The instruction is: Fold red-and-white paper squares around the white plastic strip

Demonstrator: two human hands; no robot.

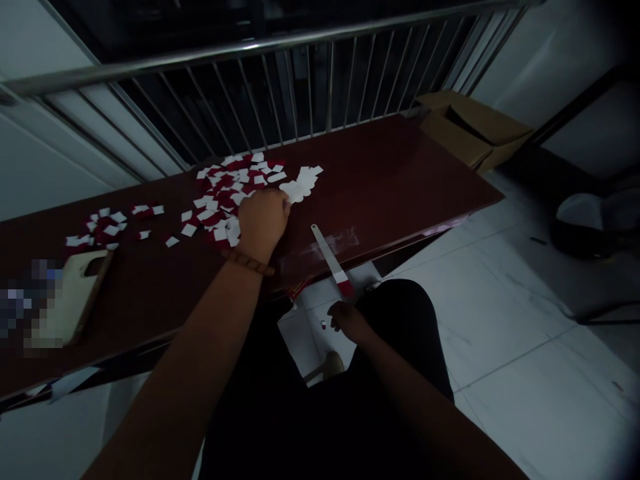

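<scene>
My left hand (263,217), a beaded bracelet on its wrist, rests closed at the right side of a pile of small red and white pieces (220,193). Its fingertips are hidden, so what they hold does not show. Just beyond the knuckles lies a cluster of overlapping white pieces (300,185). A flat pale stick (327,253) with a hole at one end lies across the table's front edge, its red-and-white end overhanging. Below that end, over my lap, my right hand (350,323) has its fingers curled together; I cannot make out anything in them.
Smaller groups of pieces (107,227) lie left on the dark red table (400,173). A phone in a pale case (75,293) is near the left edge. Metal railings (250,50) run behind; an open cardboard box (475,130) stands right. A small red-and-white bit (323,325) appears on the floor.
</scene>
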